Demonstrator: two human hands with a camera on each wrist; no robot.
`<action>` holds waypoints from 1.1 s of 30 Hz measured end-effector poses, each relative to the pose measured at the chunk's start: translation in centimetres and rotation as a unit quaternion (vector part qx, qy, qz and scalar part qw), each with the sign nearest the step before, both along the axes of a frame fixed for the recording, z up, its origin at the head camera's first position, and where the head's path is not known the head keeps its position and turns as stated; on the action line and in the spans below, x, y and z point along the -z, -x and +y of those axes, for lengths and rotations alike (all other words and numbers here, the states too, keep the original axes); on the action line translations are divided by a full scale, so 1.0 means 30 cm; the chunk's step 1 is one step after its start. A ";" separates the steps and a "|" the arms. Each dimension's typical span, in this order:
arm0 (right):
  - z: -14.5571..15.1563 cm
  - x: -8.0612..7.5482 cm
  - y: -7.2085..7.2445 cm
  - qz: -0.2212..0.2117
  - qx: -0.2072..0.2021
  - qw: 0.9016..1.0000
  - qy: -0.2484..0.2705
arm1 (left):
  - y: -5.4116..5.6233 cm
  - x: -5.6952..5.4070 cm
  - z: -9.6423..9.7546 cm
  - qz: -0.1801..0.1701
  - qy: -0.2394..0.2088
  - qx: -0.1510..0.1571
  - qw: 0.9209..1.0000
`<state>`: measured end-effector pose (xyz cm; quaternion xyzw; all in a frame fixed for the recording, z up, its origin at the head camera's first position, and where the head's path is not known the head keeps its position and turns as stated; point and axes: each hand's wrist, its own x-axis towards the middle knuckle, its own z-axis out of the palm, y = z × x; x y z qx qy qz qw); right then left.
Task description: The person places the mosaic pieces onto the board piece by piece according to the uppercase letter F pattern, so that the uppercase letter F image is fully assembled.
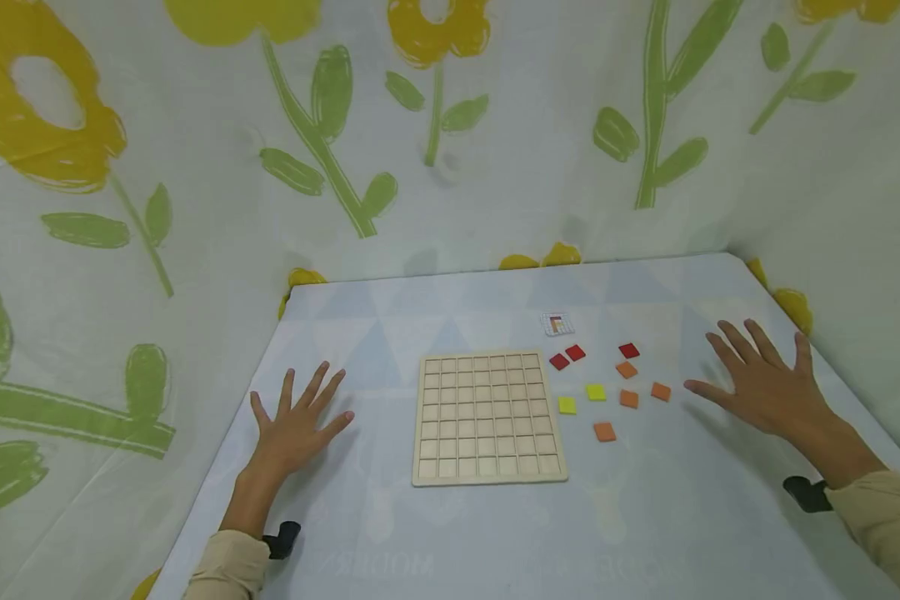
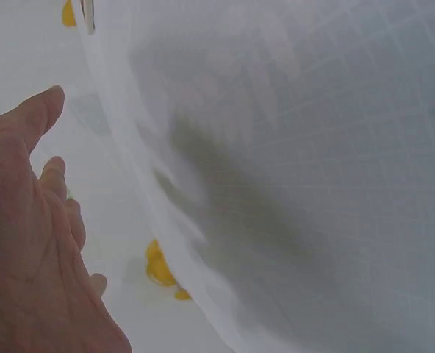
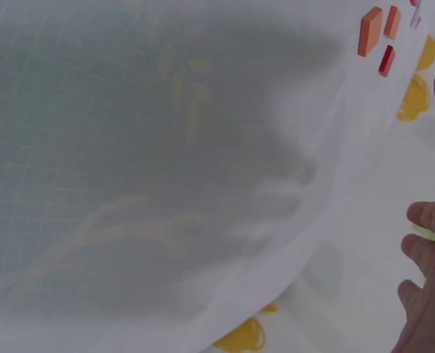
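Note:
Fingers spread, the left hand (image 1: pixel 291 435) hovers over the table left of a square wooden grid board (image 1: pixel 487 418) and holds nothing. On the opposite side the right hand (image 1: pixel 768 385), also spread and holding nothing, is raised above the table. Between the board and the right hand lie small square tiles: red ones such as a red tile (image 1: pixel 628 351), several orange ones such as an orange tile (image 1: pixel 604 432), and two yellow ones, one a yellow tile (image 1: pixel 596 392). In the right wrist view an orange tile (image 3: pixel 369 31) shows beyond the fingers. The board's cells hold no tiles.
A small printed card (image 1: pixel 557 324) with a coloured grid pattern lies behind the red tiles. The pale table (image 1: pixel 375 542) has a patterned cover. Flower-printed fabric (image 1: pixel 495 208) hangs behind and beside it. Dark straps or devices show under both wrists.

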<state>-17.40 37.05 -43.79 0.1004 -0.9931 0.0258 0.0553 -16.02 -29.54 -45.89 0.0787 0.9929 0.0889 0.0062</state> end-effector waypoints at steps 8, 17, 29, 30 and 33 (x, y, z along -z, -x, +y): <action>-0.045 0.003 -0.020 0.021 -0.012 0.999 0.030 | 0.038 0.014 0.056 0.007 -0.043 0.027 0.999; -0.237 -0.008 0.040 0.046 -0.072 0.992 0.092 | 0.069 0.043 0.192 -0.036 -0.166 0.081 0.982; -0.404 0.016 0.207 -0.026 -0.107 0.989 0.102 | 0.130 0.126 0.250 -0.052 -0.234 0.102 0.965; -0.410 0.020 0.220 -0.032 -0.109 0.989 0.098 | 0.128 0.136 0.249 -0.054 -0.238 0.100 0.964; -0.428 0.035 0.253 -0.046 -0.112 0.988 0.093 | 0.122 0.159 0.242 -0.054 -0.247 0.105 0.962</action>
